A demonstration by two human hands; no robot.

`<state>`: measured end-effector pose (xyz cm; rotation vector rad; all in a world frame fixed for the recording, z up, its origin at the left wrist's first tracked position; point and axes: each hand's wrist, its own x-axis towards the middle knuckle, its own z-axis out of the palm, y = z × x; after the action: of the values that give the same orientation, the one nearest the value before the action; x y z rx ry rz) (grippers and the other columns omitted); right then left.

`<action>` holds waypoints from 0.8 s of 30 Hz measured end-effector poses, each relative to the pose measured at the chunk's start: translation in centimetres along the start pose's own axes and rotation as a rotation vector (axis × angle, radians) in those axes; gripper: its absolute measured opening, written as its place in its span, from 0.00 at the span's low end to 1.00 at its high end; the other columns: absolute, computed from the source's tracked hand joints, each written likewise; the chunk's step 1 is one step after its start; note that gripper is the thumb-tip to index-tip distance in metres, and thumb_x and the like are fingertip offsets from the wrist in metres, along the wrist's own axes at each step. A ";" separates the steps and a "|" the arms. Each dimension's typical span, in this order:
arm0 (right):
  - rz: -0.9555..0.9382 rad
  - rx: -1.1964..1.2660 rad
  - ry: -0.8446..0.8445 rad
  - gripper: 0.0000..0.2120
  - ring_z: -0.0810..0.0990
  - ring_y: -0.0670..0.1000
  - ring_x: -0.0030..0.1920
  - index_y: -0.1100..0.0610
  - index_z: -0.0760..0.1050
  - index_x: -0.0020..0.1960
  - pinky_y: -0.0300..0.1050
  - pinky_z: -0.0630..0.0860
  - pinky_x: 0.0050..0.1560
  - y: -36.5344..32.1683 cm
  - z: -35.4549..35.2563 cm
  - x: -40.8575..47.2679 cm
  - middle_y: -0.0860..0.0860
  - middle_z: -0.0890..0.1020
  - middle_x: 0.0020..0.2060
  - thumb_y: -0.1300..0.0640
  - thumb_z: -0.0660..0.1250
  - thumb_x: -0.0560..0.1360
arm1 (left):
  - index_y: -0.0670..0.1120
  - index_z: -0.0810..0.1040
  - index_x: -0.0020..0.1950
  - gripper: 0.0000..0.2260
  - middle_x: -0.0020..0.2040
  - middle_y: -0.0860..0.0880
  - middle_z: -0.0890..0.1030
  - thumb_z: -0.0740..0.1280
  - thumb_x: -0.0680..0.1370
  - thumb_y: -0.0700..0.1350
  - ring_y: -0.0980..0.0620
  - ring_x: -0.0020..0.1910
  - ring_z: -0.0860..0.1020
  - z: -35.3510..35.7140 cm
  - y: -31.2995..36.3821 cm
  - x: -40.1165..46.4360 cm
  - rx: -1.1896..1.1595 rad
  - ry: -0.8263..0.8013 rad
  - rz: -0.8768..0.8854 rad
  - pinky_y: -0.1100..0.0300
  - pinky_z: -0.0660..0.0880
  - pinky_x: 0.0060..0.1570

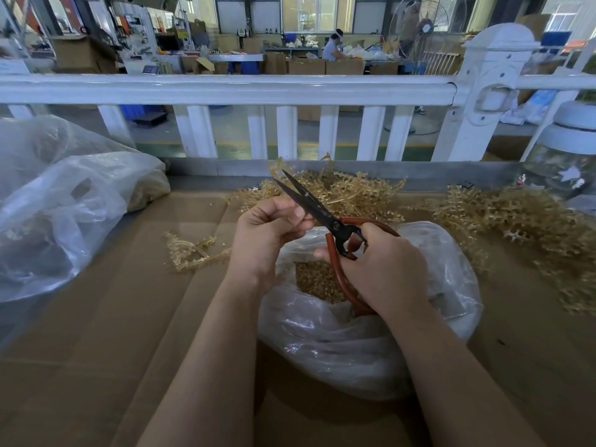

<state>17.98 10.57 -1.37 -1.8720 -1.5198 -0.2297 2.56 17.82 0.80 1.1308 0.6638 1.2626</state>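
The right hand grips the scissors by their red loops, blades slightly parted, pointing away and leftward above the bag. The left hand curls just beside them (its pinch hidden).

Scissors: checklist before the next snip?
1. Right hand grips the scissors by the handles: ok.
2. Blades slightly parted: ok.
3. Piece seated between the blades: cannot tell, curled fingers of the left hand hide it.
4. Left fingertips clear of the cutting edge: not ok, they sit right beside the blade.
5. Open bag under both hands to catch cut pieces: ok.
6. Sprue pile just behind the hands, likely in reach: ok.
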 end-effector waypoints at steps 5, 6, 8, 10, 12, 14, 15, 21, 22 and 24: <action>0.001 0.038 0.002 0.28 0.72 0.43 0.32 0.48 0.71 0.39 0.34 0.63 0.30 -0.1 -0.1 -0.1 0.39 0.73 0.31 0.22 0.59 0.67 | 0.41 0.78 0.42 0.08 0.34 0.49 0.81 0.65 0.76 0.29 0.52 0.36 0.80 -0.1 -0.3 0.1 0.072 -0.038 0.061 0.59 0.79 0.44; -0.003 0.049 0.008 0.29 0.72 0.43 0.33 0.48 0.71 0.40 0.34 0.63 0.30 -0.1 -0.1 -0.1 0.39 0.74 0.32 0.21 0.58 0.66 | 0.42 0.78 0.41 0.10 0.34 0.50 0.81 0.65 0.76 0.29 0.52 0.37 0.79 -0.1 -0.4 0.1 0.096 -0.051 0.078 0.58 0.79 0.45; -0.019 0.056 0.020 0.30 0.72 0.43 0.33 0.48 0.71 0.41 0.34 0.63 0.30 -0.1 -0.1 -0.2 0.39 0.74 0.33 0.21 0.56 0.65 | 0.45 0.79 0.39 0.14 0.34 0.51 0.81 0.64 0.77 0.29 0.51 0.38 0.79 0.0 -0.4 0.0 0.132 -0.077 0.107 0.55 0.77 0.48; -0.035 0.046 0.026 0.31 0.72 0.43 0.33 0.48 0.71 0.40 0.35 0.64 0.30 -0.1 -0.1 -0.1 0.39 0.73 0.33 0.20 0.54 0.65 | 0.48 0.81 0.38 0.17 0.36 0.49 0.81 0.63 0.77 0.28 0.50 0.39 0.78 0.0 -0.4 0.0 0.168 -0.093 0.127 0.52 0.76 0.49; -0.045 0.028 0.030 0.31 0.73 0.43 0.33 0.48 0.71 0.40 0.36 0.66 0.30 0.0 0.0 -0.1 0.39 0.73 0.32 0.20 0.55 0.65 | 0.46 0.81 0.39 0.16 0.36 0.47 0.81 0.63 0.77 0.28 0.49 0.39 0.78 0.0 -0.4 -0.1 0.202 -0.085 0.135 0.52 0.76 0.47; -0.054 0.012 0.033 0.29 0.72 0.43 0.34 0.47 0.70 0.40 0.37 0.66 0.30 0.1 0.0 -0.1 0.38 0.72 0.32 0.21 0.57 0.65 | 0.46 0.80 0.38 0.17 0.35 0.48 0.81 0.63 0.76 0.26 0.50 0.37 0.78 0.0 -0.4 -0.1 0.226 -0.063 0.140 0.57 0.77 0.44; -0.054 0.009 0.030 0.28 0.71 0.43 0.33 0.46 0.69 0.39 0.38 0.65 0.30 0.1 0.0 -0.1 0.38 0.71 0.32 0.21 0.58 0.65 | 0.46 0.81 0.38 0.17 0.34 0.48 0.81 0.63 0.76 0.26 0.51 0.36 0.78 0.1 -0.4 -0.1 0.236 -0.055 0.143 0.59 0.78 0.42; -0.052 -0.017 0.028 0.26 0.63 0.38 0.28 0.45 0.63 0.35 0.35 0.56 0.27 -0.2 -0.3 -0.1 0.36 0.62 0.26 0.23 0.64 0.66 | 0.43 0.80 0.40 0.15 0.33 0.50 0.82 0.62 0.75 0.25 0.55 0.34 0.78 0.4 -0.2 -0.2 0.259 -0.022 0.132 0.63 0.78 0.39; -0.059 -0.021 0.036 0.26 0.62 0.38 0.27 0.45 0.61 0.34 0.35 0.55 0.27 -0.3 -0.4 -0.1 0.36 0.61 0.26 0.24 0.65 0.66 | 0.42 0.80 0.40 0.15 0.33 0.49 0.82 0.63 0.75 0.25 0.55 0.34 0.78 0.4 -0.2 -0.2 0.262 -0.017 0.130 0.63 0.78 0.39; -0.064 -0.029 0.041 0.28 0.60 0.37 0.27 0.45 0.56 0.32 0.35 0.54 0.27 -0.4 -0.6 -0.2 0.37 0.60 0.25 0.25 0.65 0.67 | 0.41 0.80 0.40 0.13 0.33 0.49 0.82 0.63 0.76 0.25 0.54 0.33 0.79 0.3 -0.2 -0.2 0.271 -0.001 0.130 0.63 0.78 0.38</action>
<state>17.72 10.09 -0.81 -1.8315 -1.5579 -0.3197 2.86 17.56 0.72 1.4160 0.7876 1.3078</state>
